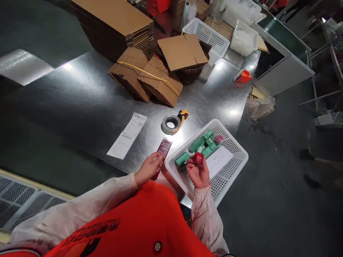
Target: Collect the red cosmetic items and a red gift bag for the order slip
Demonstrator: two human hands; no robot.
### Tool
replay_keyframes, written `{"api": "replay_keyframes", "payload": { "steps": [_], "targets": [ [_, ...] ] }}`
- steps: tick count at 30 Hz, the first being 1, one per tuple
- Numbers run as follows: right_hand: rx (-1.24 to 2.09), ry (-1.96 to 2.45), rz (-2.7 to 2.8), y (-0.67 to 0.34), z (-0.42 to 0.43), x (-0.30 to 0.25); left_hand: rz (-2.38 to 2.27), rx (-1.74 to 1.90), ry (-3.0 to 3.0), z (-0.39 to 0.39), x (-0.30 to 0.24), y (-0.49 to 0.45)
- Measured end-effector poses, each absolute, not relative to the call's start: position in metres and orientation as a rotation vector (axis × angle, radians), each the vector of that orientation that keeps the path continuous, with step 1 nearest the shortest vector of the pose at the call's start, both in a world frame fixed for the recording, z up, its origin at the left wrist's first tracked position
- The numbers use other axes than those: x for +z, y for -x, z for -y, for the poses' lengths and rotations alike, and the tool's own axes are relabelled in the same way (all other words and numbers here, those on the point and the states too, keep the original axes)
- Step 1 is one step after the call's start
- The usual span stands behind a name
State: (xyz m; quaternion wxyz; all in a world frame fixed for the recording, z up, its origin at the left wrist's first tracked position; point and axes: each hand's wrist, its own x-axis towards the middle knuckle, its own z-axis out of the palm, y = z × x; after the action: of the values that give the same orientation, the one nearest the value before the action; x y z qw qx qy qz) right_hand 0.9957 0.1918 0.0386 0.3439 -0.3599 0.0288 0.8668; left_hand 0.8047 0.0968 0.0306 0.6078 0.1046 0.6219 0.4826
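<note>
My left hand (150, 167) is closed on a narrow dark red box (164, 149) with pale print, held upright near the table edge. Between the thumb and fingers of my right hand (198, 174) is a small red packet (198, 157), raised over the white plastic basket (242, 156). Several small green boxes (197, 144) lie inside that basket, together with a white printed card (221, 159) and a round red item (219, 139) in clear wrap. The palm of my right hand faces up.
A tape roll in a dispenser (171, 123) and a printed label sheet (127, 136) lie on the metal table (88, 107). Behind them are strapped flat cartons (159, 76) and a tall carton stack (112, 21). Another white basket (206, 34) stands farther back.
</note>
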Motion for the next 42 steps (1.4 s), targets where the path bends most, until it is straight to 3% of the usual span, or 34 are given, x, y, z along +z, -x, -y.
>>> {"api": "replay_keyframes", "payload": {
  "steps": [42],
  "targets": [
    [2.272,0.86,-0.086,-0.999,-0.187,0.042,-1.44,1.102,-0.208,-0.093,0.032,-0.807]
  ]
}}
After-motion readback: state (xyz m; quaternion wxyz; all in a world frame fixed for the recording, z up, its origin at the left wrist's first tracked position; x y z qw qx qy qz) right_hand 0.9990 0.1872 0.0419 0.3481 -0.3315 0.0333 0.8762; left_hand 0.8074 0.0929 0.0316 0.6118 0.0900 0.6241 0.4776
